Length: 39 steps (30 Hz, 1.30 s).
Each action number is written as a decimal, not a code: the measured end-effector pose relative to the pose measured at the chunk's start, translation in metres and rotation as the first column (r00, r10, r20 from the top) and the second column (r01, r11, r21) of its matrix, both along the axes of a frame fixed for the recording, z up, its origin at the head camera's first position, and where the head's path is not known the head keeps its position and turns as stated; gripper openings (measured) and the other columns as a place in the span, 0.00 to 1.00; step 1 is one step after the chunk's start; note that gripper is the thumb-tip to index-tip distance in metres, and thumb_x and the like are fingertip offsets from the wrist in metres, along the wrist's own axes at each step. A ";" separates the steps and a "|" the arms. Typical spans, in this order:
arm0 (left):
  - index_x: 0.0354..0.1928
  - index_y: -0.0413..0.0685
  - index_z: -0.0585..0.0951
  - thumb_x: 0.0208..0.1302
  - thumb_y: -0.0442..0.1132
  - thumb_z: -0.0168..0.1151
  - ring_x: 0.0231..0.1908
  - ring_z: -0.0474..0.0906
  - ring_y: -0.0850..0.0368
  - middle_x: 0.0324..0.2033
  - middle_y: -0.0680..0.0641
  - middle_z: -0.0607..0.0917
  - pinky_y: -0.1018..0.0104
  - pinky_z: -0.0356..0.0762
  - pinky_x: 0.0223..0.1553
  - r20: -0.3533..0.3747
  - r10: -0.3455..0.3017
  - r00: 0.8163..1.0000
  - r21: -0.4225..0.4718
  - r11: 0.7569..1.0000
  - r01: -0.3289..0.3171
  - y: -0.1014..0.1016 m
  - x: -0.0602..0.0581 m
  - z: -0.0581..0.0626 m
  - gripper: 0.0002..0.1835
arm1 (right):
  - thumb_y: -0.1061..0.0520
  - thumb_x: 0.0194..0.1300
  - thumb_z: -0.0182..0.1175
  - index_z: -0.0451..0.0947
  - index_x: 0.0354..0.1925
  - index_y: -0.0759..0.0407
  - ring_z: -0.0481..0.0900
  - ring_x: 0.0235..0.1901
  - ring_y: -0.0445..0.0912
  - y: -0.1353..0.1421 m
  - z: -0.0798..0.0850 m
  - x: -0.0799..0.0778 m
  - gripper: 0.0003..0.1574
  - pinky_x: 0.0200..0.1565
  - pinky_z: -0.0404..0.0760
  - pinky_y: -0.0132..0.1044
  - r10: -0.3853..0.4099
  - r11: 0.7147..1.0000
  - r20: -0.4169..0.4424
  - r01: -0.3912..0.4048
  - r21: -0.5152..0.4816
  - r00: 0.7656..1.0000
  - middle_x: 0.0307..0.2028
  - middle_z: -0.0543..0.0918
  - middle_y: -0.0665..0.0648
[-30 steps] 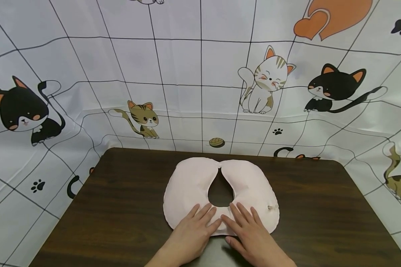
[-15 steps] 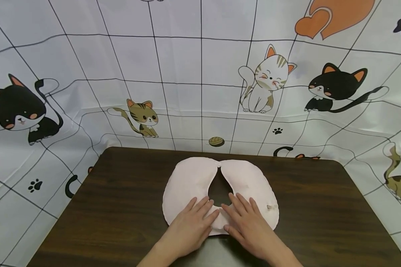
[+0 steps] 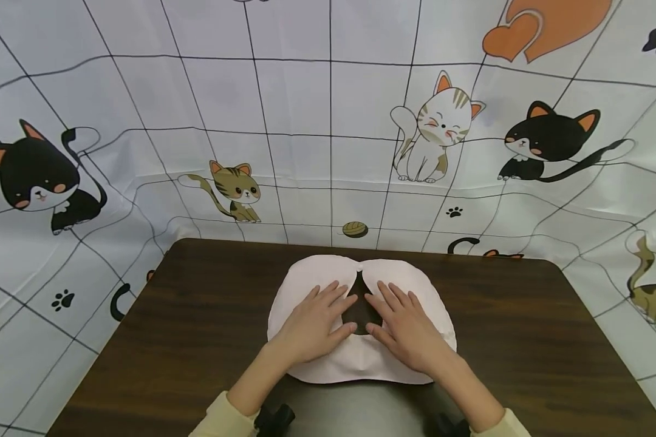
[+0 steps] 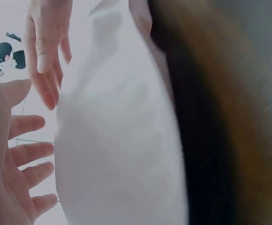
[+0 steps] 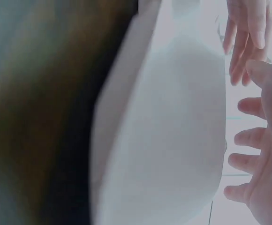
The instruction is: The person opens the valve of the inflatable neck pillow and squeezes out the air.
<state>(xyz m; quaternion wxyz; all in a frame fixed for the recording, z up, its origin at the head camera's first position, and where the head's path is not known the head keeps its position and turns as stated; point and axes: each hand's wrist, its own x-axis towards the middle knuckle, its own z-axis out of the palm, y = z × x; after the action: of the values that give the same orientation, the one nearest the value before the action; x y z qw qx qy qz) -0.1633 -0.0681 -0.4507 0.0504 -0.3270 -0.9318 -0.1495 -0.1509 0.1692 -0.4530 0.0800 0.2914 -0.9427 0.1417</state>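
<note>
A pale pink U-shaped neck pillow (image 3: 361, 363) lies flat on the table in the head view, its two ends meeting at the far side round a drop-shaped opening. Over its left half is my left hand (image 3: 314, 321), fingers straight and slightly spread. My right hand (image 3: 410, 328) is over the right half, fingers spread likewise, thumb towards the opening. Both palms face down. In the left wrist view the left hand's fingertips come right at the pillow's upper surface (image 4: 117, 122). The right wrist view has the right hand (image 5: 267, 150) close above the pillow too.
The dark brown wooden table (image 3: 142, 346) has rounded far corners. Behind it and at both sides hangs a white curtain (image 3: 290, 109) with black grid lines and printed cats. A black wrist device (image 3: 276, 419) shows beneath the left sleeve (image 3: 226, 417).
Both hands have moved forward from the pillow's near edge to its middle and far part, drawing slightly apart. Cream sleeves have come into view. The pillow has stayed in place.
</note>
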 end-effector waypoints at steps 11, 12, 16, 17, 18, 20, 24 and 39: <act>0.73 0.52 0.73 0.73 0.58 0.58 0.74 0.59 0.35 0.73 0.38 0.68 0.34 0.58 0.69 -0.002 0.302 0.953 -0.133 0.945 -0.300 0.010 -0.060 0.002 0.33 | 0.46 0.74 0.60 0.71 0.71 0.63 0.64 0.71 0.68 0.004 0.003 -0.064 0.35 0.67 0.61 0.66 -0.111 0.991 0.055 0.114 -0.066 0.992 0.71 0.67 0.72; 0.73 0.52 0.72 0.73 0.59 0.59 0.74 0.59 0.35 0.73 0.38 0.68 0.34 0.58 0.69 0.003 0.310 0.951 -0.147 0.940 -0.307 0.010 -0.064 0.001 0.33 | 0.46 0.75 0.60 0.70 0.71 0.63 0.63 0.71 0.68 0.005 0.002 -0.068 0.35 0.68 0.60 0.67 -0.126 0.989 0.075 0.131 -0.070 0.989 0.71 0.67 0.72; 0.74 0.51 0.72 0.74 0.57 0.58 0.75 0.58 0.37 0.74 0.39 0.68 0.35 0.56 0.70 0.035 0.282 0.959 -0.173 0.947 -0.272 0.012 -0.073 0.001 0.32 | 0.47 0.76 0.58 0.69 0.72 0.63 0.62 0.72 0.69 0.011 0.000 -0.081 0.35 0.68 0.59 0.68 -0.201 0.975 0.145 0.212 -0.064 0.969 0.72 0.65 0.72; 0.74 0.51 0.71 0.75 0.57 0.57 0.75 0.58 0.37 0.74 0.40 0.68 0.35 0.56 0.70 0.040 0.269 0.962 -0.177 0.950 -0.258 0.013 -0.075 0.000 0.32 | 0.47 0.76 0.58 0.68 0.73 0.63 0.61 0.72 0.69 0.012 0.000 -0.084 0.35 0.67 0.58 0.69 -0.217 0.971 0.165 0.229 -0.061 0.962 0.73 0.64 0.72; 0.74 0.51 0.71 0.76 0.56 0.57 0.75 0.58 0.38 0.74 0.40 0.68 0.35 0.55 0.71 0.044 0.257 0.966 -0.178 0.953 -0.245 0.013 -0.076 0.000 0.31 | 0.47 0.76 0.57 0.68 0.73 0.63 0.60 0.73 0.69 0.013 0.000 -0.086 0.36 0.68 0.57 0.70 -0.228 0.968 0.186 0.243 -0.059 0.956 0.73 0.63 0.72; 0.74 0.51 0.72 0.77 0.54 0.56 0.75 0.57 0.39 0.74 0.41 0.68 0.36 0.54 0.71 0.049 0.243 0.969 -0.169 0.958 -0.231 0.012 -0.079 -0.001 0.30 | 0.47 0.76 0.57 0.67 0.74 0.63 0.58 0.73 0.69 0.014 -0.002 -0.090 0.36 0.68 0.56 0.71 -0.236 0.967 0.218 0.252 -0.047 0.947 0.74 0.62 0.73; 0.73 0.50 0.72 0.77 0.53 0.55 0.75 0.59 0.38 0.73 0.40 0.69 0.36 0.56 0.71 0.045 0.265 0.963 -0.167 0.953 -0.255 0.010 -0.082 -0.001 0.29 | 0.45 0.76 0.56 0.67 0.74 0.63 0.56 0.74 0.70 0.014 -0.006 -0.094 0.37 0.67 0.56 0.71 -0.232 0.970 0.254 0.243 -0.015 0.939 0.74 0.61 0.73; 0.70 0.47 0.76 0.76 0.51 0.55 0.71 0.64 0.36 0.70 0.38 0.73 0.37 0.63 0.67 0.074 0.297 0.952 -0.145 0.948 -0.285 0.010 -0.080 -0.005 0.27 | 0.47 0.74 0.58 0.68 0.72 0.66 0.59 0.72 0.70 0.010 -0.021 -0.093 0.37 0.66 0.59 0.70 -0.234 0.971 0.231 0.237 0.016 0.945 0.72 0.63 0.75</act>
<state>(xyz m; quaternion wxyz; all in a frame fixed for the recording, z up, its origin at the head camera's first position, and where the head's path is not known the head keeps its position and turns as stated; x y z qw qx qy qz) -0.2435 -0.0580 -0.4557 0.0056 -0.1810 -0.9790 -0.0938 -0.2438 0.1791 -0.4738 -0.0120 0.1579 -0.9727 0.1698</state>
